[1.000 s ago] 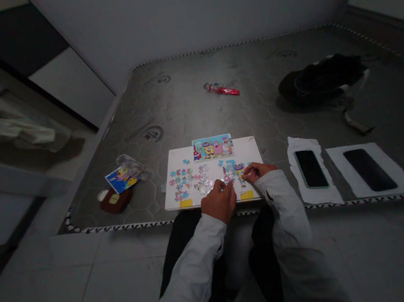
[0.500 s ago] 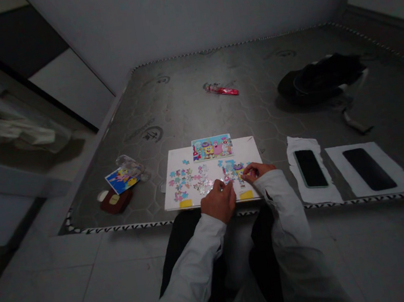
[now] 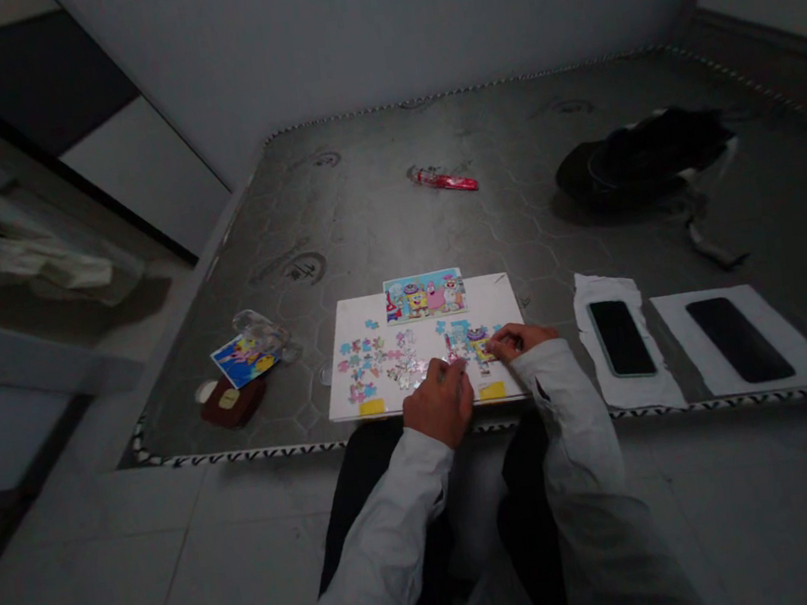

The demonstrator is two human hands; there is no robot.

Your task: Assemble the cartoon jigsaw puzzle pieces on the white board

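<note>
Grey mat (image 3: pixel 369 227), pale wall (image 3: pixel 407 19); cannot tell if left hand (image 3: pixel 438 403), right hand (image 3: pixel 521 339) grip pieces (image 3: pixel 362 391).

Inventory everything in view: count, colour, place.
Platform: 1, grey, centre
Board: 1, white, near edge
Puzzle pieces: many, multicoloured, on board
Picture: 1, multicoloured, on board
Tabs: 2, yellow, on board
Card: 1, multicoloured, left
Plastic: 1, clear, left
Case: 1, brown, left
Slim item: 1, red, back
Unclear item: 1, black, right
Phone-like slabs: 2, dark, right
Papers: 2, white, under slabs
Cloth: uncounted, pale, left
Hands: 2, bare, over board
Sleeves: 2, pale, foreground
Legs: 2, black, foreground
</note>
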